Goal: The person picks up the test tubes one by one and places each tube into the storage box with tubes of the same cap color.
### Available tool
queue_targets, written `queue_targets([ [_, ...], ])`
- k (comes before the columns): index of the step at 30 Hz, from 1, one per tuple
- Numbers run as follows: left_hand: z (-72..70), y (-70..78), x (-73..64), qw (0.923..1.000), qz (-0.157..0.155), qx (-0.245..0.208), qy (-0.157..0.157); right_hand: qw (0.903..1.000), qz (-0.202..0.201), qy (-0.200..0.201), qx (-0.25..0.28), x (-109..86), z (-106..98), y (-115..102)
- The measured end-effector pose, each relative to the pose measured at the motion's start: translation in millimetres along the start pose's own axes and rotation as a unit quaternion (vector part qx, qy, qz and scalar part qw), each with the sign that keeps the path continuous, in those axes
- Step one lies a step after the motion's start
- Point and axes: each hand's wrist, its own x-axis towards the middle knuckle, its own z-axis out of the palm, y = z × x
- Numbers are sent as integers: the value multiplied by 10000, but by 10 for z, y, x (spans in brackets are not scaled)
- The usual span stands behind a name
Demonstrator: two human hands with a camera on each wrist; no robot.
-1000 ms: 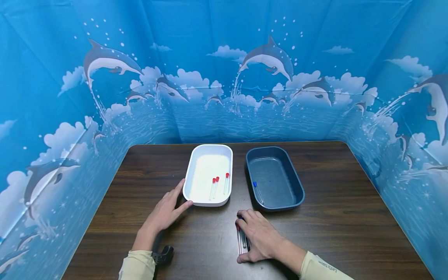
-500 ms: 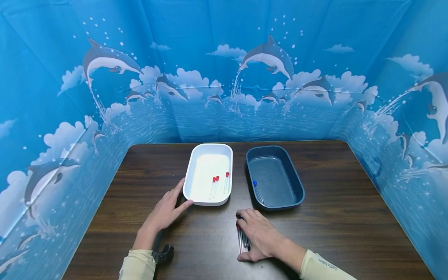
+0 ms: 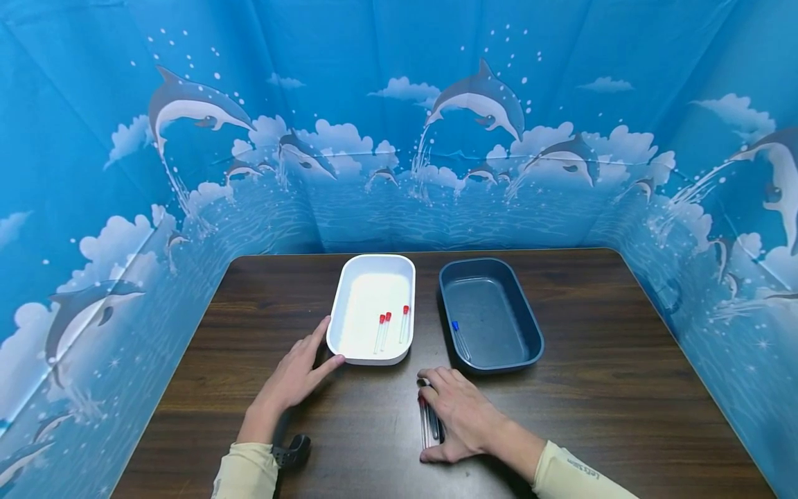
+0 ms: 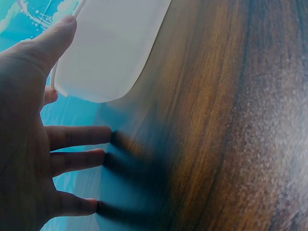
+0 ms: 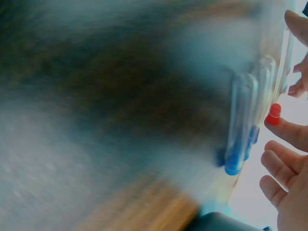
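Observation:
In the head view my right hand (image 3: 464,416) is low over the table, right of the middle. Between its thumb and index finger it pinches a red-capped test tube (image 3: 424,424) end to end; the red cap (image 5: 275,114) meets a fingertip in the right wrist view. Blue-capped test tubes (image 5: 239,122) lie on the table beside it, partly hidden by the hand in the head view. My left hand (image 3: 298,374) rests with spread, mostly straight fingers at the near left corner of a white tray (image 3: 361,291), thumb on its rim.
Three red-capped tubes (image 3: 381,333) lie in the white tray. To its right stands a dark blue tray (image 3: 495,305) with at least one blue-capped tube (image 3: 460,339) inside. The wooden table (image 3: 623,388) ends at a dolphin-printed curtain (image 3: 399,125).
My right hand has shifted slightly left and away from me, and the red-capped tube has shifted with it. My left hand stays at the white tray.

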Motion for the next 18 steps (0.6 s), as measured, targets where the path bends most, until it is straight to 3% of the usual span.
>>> queue_targets([
  [18, -2, 4, 8, 10000, -5, 5, -9, 9987, -3, 479, 201, 206, -479, 22],
])
